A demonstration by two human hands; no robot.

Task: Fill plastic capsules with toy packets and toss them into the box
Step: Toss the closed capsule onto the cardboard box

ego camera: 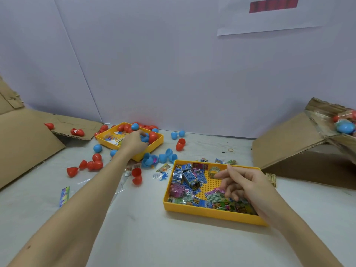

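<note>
Blue capsule [144, 139] under left hand [134, 142]; right hand [243, 186] over packets [189, 179].

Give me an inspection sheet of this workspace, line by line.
Surface: pale grey table.
Job's things: far yellow plastic tray holding red and blue capsule halves; near yellow plastic tray of printed toy packets; brown cardboard box at right, filled capsules inside.
Clutter: loose red and blue capsule halves, stray packets, rubber band.
Hands: left hand reaching into far tray; right hand over near tray, fingers loosely curled.
Cables: nothing seen.
Surroundings: white wall panels, flattened cardboard at left.
</note>
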